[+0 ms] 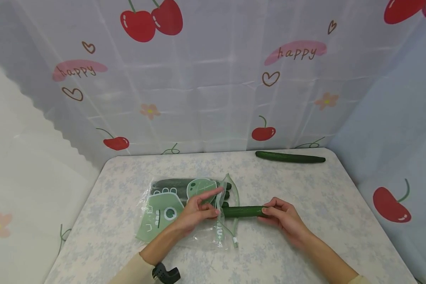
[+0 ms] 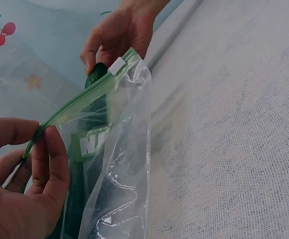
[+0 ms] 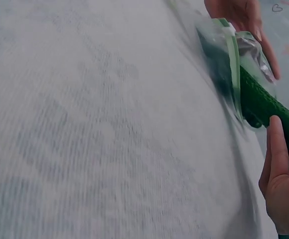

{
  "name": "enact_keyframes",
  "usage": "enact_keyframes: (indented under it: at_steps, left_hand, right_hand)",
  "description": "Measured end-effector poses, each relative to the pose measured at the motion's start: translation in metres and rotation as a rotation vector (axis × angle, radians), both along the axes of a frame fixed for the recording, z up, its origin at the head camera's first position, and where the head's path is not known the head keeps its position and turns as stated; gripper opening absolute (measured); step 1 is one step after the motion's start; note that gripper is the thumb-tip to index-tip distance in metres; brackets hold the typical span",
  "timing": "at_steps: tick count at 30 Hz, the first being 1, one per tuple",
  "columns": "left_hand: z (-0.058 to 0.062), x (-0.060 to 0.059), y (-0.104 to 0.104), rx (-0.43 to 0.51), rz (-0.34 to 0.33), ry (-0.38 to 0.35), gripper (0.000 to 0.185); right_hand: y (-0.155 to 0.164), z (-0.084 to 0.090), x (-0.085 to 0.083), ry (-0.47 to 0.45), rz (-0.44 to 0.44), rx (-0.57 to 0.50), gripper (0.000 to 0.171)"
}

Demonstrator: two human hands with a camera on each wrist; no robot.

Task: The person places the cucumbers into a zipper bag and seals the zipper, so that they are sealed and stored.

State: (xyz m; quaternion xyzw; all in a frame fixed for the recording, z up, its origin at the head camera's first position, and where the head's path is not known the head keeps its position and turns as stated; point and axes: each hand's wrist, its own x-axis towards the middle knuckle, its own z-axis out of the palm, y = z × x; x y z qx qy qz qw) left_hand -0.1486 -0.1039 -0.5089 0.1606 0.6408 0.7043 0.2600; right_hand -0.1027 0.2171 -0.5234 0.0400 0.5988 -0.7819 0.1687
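Observation:
A clear zip bag (image 1: 159, 221) with green cartoon prints lies on the table, its mouth toward the right. Several cucumbers (image 1: 174, 183) are inside, their ends showing at the opening. My left hand (image 1: 198, 209) pinches the bag's green zip edge (image 2: 74, 102) between thumb and fingers. With my right hand (image 1: 284, 219) I grip the outer end of another cucumber (image 1: 243, 212), which is partway through the mouth. In the right wrist view the fingers (image 3: 278, 144) lie along this cucumber (image 3: 264, 102). A white slider (image 2: 117, 65) sits near one end of the zip.
One loose cucumber (image 1: 290, 157) lies at the back right of the table (image 1: 340, 205), close to its far edge. A printed curtain (image 1: 213, 79) with cherries and hearts hangs behind and along the sides. A dark band (image 1: 166, 273) is around my left wrist.

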Motion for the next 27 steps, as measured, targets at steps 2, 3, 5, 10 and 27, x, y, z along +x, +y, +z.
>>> enact_keyframes:
  at_steps: [2,3,5,10,27]
  left_hand:
    - [0.0,0.001,0.0,0.007,-0.002,0.005,0.074]
    - [0.0,0.001,0.0,0.01,-0.001,0.006,0.074]
    - [0.0,0.002,0.0,0.018,-0.002,0.003,0.073]
    - [0.0,0.004,0.0,0.031,-0.006,-0.009,0.072]
    - [-0.004,0.002,0.001,0.011,-0.004,-0.031,0.072]
  right_hand:
    - [-0.012,-0.002,-0.001,-0.032,-0.023,-0.015,0.005]
    - [-0.018,-0.003,-0.002,-0.049,-0.035,-0.019,0.007]
    - [-0.03,-0.005,-0.003,-0.076,-0.061,-0.029,0.01]
    - [-0.05,-0.009,-0.007,-0.091,-0.131,-0.046,0.013]
    - [-0.072,-0.009,-0.02,0.233,0.037,0.532,0.02]
